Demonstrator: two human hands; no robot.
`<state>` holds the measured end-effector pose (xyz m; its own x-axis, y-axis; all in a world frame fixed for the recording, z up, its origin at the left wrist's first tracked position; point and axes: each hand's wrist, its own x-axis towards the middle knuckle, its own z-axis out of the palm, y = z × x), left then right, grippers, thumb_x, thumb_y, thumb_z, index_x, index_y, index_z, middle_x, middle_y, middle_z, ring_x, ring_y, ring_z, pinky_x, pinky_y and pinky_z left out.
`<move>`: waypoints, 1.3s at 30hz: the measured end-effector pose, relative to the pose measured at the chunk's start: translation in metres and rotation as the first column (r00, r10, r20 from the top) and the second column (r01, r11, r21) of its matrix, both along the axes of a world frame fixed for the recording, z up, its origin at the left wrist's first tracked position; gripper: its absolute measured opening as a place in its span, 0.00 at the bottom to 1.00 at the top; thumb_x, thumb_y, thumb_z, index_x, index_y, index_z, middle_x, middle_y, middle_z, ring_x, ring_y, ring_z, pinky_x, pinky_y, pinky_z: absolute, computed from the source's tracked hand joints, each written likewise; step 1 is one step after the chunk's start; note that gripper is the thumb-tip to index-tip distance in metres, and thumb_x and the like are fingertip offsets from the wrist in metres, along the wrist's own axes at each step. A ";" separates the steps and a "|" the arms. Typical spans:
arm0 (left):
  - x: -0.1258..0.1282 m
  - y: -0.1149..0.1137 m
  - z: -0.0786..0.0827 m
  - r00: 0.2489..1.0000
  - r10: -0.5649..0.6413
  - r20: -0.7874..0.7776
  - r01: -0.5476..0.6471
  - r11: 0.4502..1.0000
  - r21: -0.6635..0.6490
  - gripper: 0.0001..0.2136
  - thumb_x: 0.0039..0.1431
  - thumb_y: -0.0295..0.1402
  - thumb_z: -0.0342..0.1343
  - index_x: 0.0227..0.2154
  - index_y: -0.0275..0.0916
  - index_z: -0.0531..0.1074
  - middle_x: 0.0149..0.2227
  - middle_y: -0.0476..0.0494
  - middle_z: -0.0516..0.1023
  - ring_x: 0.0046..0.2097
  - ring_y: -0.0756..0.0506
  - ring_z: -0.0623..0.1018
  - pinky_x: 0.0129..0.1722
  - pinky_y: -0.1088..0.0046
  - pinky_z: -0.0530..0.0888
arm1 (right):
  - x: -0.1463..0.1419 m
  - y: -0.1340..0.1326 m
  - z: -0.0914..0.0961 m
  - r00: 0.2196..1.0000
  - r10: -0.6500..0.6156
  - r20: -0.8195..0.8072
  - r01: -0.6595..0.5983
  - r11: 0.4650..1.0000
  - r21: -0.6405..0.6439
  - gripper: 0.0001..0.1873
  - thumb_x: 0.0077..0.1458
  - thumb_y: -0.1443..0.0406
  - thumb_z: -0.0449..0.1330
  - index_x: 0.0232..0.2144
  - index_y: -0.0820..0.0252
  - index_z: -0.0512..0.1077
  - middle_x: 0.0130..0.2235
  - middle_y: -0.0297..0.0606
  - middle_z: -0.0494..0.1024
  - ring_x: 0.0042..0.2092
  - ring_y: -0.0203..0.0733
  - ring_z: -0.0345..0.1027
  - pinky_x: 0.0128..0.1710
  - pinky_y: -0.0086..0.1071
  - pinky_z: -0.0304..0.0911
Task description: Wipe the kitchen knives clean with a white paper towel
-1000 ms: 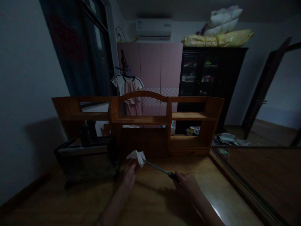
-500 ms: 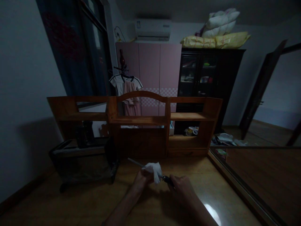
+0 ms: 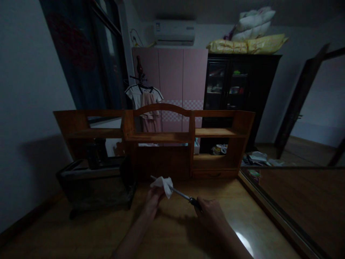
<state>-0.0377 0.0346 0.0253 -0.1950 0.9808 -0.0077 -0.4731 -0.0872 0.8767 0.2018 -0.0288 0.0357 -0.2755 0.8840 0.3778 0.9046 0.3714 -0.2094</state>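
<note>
My right hand is closed on the dark handle of a screwdriver, whose metal shaft points up and left. My left hand pinches a crumpled white tissue round the shaft, close to its tip. Both hands hover above a wooden desk top, just in front of a wooden shelf unit.
A dark box or bin stands left of the desk. A dark wooden frame runs along the desk's right edge. Behind are a pink wardrobe, a dark glass cabinet, hanging clothes and a door at the right.
The tissue slid down the shaft toward the handle half a second ago, then back up toward the tip. My right hand stayed on the handle.
</note>
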 end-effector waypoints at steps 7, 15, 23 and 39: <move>0.037 -0.017 -0.011 0.925 -0.371 -0.087 0.374 0.927 0.017 0.16 0.31 0.29 0.69 0.28 0.34 0.75 0.27 0.43 0.78 0.30 0.41 0.77 0.29 0.69 0.74 | -0.011 -0.006 0.000 1.000 0.024 0.008 -0.024 1.000 -0.018 0.04 0.54 0.67 0.52 0.30 0.57 0.67 0.29 0.36 0.78 0.28 0.37 0.71 0.25 0.28 0.47; 0.037 -0.018 -0.014 0.930 -0.355 -0.099 0.364 0.926 0.101 0.15 0.37 0.31 0.67 0.33 0.35 0.76 0.31 0.40 0.79 0.33 0.40 0.78 0.32 0.67 0.74 | -0.012 -0.004 0.000 0.999 0.037 -0.015 -0.037 0.999 0.005 0.04 0.54 0.68 0.52 0.30 0.57 0.66 0.29 0.35 0.78 0.28 0.37 0.71 0.26 0.28 0.48; 0.031 -0.022 -0.003 0.936 -0.339 -0.095 0.348 0.932 0.104 0.13 0.38 0.34 0.67 0.29 0.33 0.76 0.32 0.38 0.79 0.36 0.38 0.78 0.37 0.64 0.74 | -0.006 -0.002 0.000 1.000 0.023 0.015 -0.023 0.999 0.040 0.04 0.55 0.67 0.52 0.29 0.57 0.66 0.27 0.34 0.77 0.26 0.36 0.70 0.25 0.29 0.44; -0.002 0.005 0.000 0.995 -0.053 0.079 0.046 0.995 0.085 0.16 0.36 0.31 0.67 0.31 0.35 0.73 0.33 0.46 0.77 0.36 0.44 0.76 0.34 0.72 0.72 | 0.003 0.000 0.004 1.000 0.018 -0.015 -0.017 0.999 0.036 0.04 0.55 0.66 0.52 0.32 0.57 0.67 0.30 0.35 0.78 0.28 0.37 0.70 0.27 0.28 0.47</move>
<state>-0.0397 0.0395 0.0249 -0.1483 0.9871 0.0604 -0.5479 -0.1328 0.8259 0.2045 -0.0284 0.0393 -0.2847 0.8651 0.4130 0.8948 0.3943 -0.2092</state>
